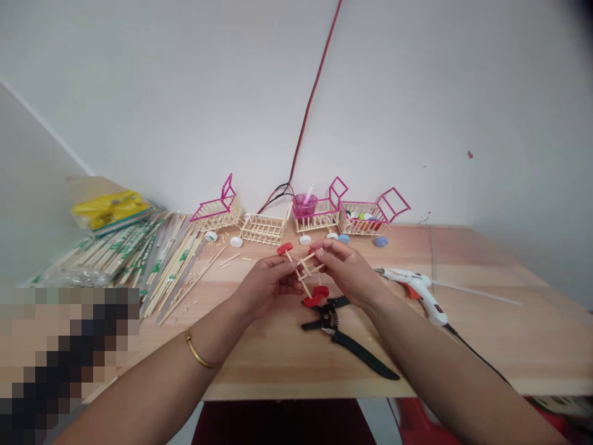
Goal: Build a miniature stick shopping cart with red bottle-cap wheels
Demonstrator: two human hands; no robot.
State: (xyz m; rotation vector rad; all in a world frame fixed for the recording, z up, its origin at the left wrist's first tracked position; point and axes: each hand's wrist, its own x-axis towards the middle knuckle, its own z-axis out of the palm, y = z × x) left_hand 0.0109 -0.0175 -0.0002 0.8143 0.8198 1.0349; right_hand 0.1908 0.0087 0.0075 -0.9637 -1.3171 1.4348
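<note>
Between my two hands is a small wooden stick frame (306, 270) with red bottle-cap wheels (314, 300), raised above the table. My left hand (273, 278) pinches its left side. With thumb and fingers, my right hand (340, 266) grips the frame's upper right part. Below it lie green-handled pruning shears (364, 353), their jaws partly covered by the wheels. Beyond my right wrist rests a white hot glue gun (419, 290) with an orange trigger and a clear glue stick (477, 292) in its back.
Several small stick carts (264, 230) with cap wheels line the wall, some trimmed in purple. A purple cup (304, 205) sits on one. Bundled sticks (125, 247) and a yellow packet (111, 207) lie at left. The glue gun's black cord (479, 353) crosses the table's right side.
</note>
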